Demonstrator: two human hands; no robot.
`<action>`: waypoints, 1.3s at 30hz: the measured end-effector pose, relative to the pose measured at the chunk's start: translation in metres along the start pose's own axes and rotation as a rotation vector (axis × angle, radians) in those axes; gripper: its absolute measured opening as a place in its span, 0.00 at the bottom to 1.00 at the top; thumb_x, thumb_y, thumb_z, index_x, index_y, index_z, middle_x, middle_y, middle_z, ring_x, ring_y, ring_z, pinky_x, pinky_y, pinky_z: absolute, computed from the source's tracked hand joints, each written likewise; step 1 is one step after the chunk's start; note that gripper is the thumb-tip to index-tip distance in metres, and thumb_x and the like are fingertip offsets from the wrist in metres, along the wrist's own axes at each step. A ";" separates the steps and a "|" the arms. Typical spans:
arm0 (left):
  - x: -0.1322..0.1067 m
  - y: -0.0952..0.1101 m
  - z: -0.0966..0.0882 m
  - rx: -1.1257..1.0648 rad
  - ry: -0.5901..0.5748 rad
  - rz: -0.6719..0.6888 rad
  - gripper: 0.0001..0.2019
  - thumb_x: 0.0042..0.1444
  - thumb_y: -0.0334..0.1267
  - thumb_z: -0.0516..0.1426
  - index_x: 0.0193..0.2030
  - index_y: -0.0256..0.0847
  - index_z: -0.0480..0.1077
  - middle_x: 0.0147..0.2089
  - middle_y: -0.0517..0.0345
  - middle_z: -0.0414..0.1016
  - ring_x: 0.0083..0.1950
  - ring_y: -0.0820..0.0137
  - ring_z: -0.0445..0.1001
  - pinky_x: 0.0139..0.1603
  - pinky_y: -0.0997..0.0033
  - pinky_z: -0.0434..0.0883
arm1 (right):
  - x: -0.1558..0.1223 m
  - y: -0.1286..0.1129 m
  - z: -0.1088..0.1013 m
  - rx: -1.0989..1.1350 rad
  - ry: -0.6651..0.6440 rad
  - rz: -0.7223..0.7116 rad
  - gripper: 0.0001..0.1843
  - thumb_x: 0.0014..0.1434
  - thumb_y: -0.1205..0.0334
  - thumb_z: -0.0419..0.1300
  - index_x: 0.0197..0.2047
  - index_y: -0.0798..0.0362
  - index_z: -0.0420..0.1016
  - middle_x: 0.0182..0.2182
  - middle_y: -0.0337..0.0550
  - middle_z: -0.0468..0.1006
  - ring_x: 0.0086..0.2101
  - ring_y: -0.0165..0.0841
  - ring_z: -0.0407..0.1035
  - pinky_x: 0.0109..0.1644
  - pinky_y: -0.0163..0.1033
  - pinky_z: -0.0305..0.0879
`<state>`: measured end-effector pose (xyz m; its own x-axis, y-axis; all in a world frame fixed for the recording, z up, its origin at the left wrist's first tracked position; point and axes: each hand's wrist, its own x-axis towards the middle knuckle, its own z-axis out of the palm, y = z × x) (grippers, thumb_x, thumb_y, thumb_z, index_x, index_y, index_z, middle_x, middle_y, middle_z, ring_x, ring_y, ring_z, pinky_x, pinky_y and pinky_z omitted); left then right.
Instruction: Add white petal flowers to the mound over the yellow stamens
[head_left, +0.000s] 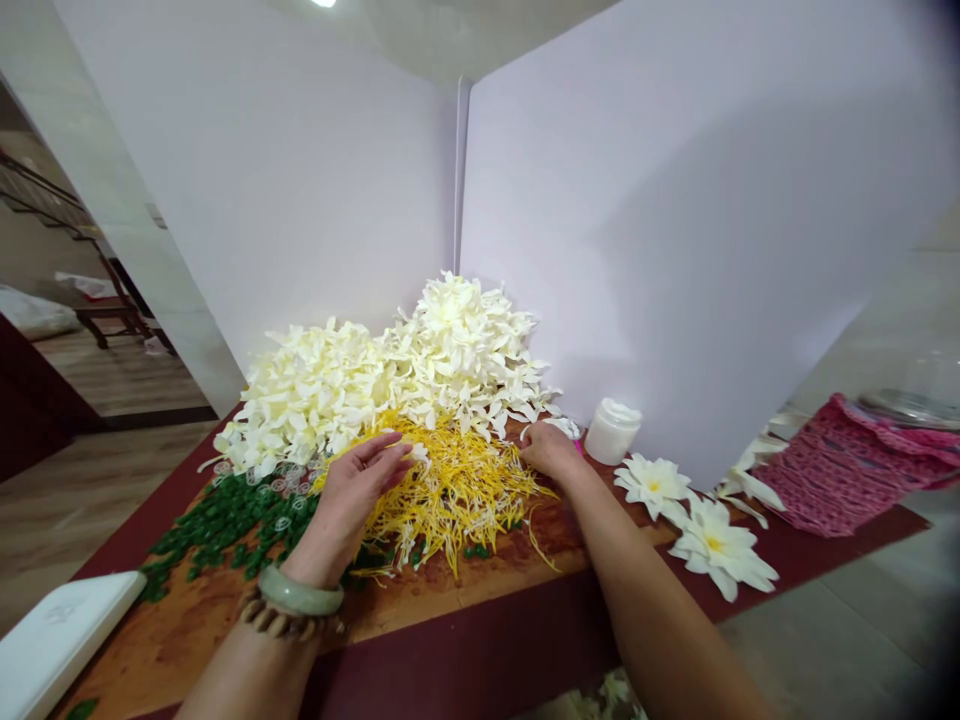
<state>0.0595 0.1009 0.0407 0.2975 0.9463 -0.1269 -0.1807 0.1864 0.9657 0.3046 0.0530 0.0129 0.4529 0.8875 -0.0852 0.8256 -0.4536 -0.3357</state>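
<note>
My left hand, with a pale green bangle and a brown bead bracelet on the wrist, is over the yellow stamens. Its fingers are curled together around a small white flower piece. My right hand is closed at the right edge of the stamen pile, beside a white crumpled item; its fingertips are hidden, so what it grips does not show. Between the hands spreads the heap of yellow and white artificial stamens. Behind it rises a large pile of white artificial petals.
Green plastic pieces and clear rings lie at left, near a white box. At right are a white jar, finished white flowers and a pink knitted item. White panels stand behind the table.
</note>
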 end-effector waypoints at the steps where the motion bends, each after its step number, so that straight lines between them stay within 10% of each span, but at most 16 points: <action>1: 0.000 0.000 0.000 0.002 0.006 0.005 0.20 0.38 0.37 0.64 0.40 0.34 0.70 0.35 0.53 0.76 0.34 0.74 0.74 0.37 0.77 0.68 | 0.001 0.000 0.002 0.003 0.010 0.007 0.14 0.59 0.60 0.53 0.48 0.54 0.65 0.46 0.46 0.68 0.41 0.34 0.67 0.43 0.44 0.65; 11: 0.001 0.003 -0.004 0.042 0.010 0.106 0.15 0.37 0.39 0.64 0.32 0.32 0.73 0.21 0.62 0.71 0.22 0.80 0.66 0.23 0.81 0.60 | -0.010 -0.018 -0.013 0.230 0.304 -0.206 0.07 0.55 0.70 0.50 0.29 0.58 0.68 0.26 0.42 0.71 0.31 0.32 0.65 0.34 0.37 0.60; 21: -0.008 -0.002 0.005 0.009 -0.229 0.041 0.13 0.39 0.37 0.64 0.33 0.34 0.74 0.28 0.58 0.74 0.28 0.77 0.70 0.34 0.76 0.67 | -0.057 -0.076 0.007 0.535 0.150 -0.711 0.05 0.53 0.68 0.51 0.28 0.53 0.67 0.22 0.34 0.68 0.23 0.26 0.59 0.27 0.30 0.53; 27: -0.005 -0.002 0.001 -0.008 -0.234 0.095 0.06 0.43 0.34 0.62 0.25 0.33 0.71 0.22 0.62 0.69 0.24 0.80 0.67 0.26 0.83 0.65 | -0.063 -0.080 0.002 0.690 0.235 -0.718 0.05 0.52 0.66 0.54 0.29 0.54 0.71 0.26 0.38 0.69 0.23 0.26 0.58 0.25 0.32 0.54; 35: 0.006 0.001 -0.015 -0.416 -0.194 -0.094 0.03 0.51 0.25 0.54 0.30 0.32 0.68 0.27 0.58 0.70 0.29 0.80 0.71 0.32 0.86 0.70 | -0.050 -0.058 -0.024 1.781 0.041 -0.419 0.08 0.57 0.60 0.52 0.38 0.51 0.70 0.30 0.39 0.70 0.28 0.27 0.65 0.33 0.36 0.64; 39: 0.003 0.000 -0.013 -0.444 -0.210 -0.122 0.04 0.53 0.24 0.53 0.30 0.32 0.68 0.28 0.56 0.71 0.29 0.80 0.72 0.32 0.86 0.70 | -0.047 -0.055 -0.024 1.925 0.026 -0.306 0.06 0.54 0.61 0.55 0.37 0.50 0.68 0.30 0.39 0.72 0.30 0.28 0.65 0.31 0.33 0.65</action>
<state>0.0483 0.1076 0.0375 0.5153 0.8455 -0.1400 -0.5005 0.4295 0.7517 0.2465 0.0343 0.0582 0.4079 0.8968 0.1714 -0.5383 0.3878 -0.7482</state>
